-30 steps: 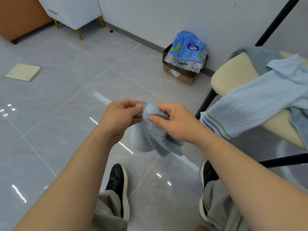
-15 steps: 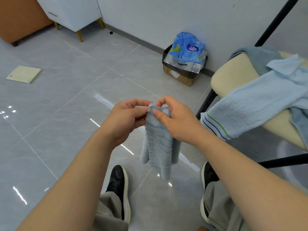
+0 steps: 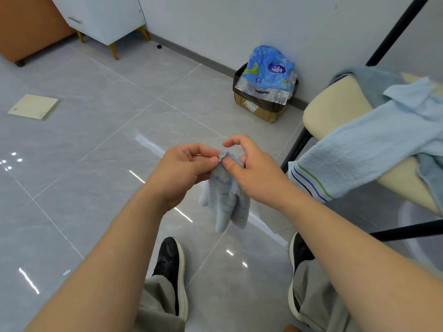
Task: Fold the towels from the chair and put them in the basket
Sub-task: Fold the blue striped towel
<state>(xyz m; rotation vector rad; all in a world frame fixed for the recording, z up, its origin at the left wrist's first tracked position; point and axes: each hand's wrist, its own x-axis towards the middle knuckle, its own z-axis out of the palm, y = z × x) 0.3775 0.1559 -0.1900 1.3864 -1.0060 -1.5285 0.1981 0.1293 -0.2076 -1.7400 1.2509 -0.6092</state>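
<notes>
Fingers (image 3: 203, 161) of your left hand (image 3: 182, 173) and right hand (image 3: 256, 176) are pinching the top edge of a small blue towel (image 3: 225, 200), which is hanging bunched between them above the floor (image 3: 96, 164), just ahead of your shoes (image 3: 170, 259). To your right, a pale striped towel (image 3: 374, 149) is draping over the chair (image 3: 335, 111) seat's front edge, with a darker towel (image 3: 366, 80) lying behind it. A cardboard box (image 3: 261, 111) is sitting by the wall.

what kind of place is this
Most likely a plain room in a home or small office: a glossy grey tiled floor, a white cabinet on gold legs by the wall, and a cream-seated, black-framed chair draped with light blue terry towels.
</notes>
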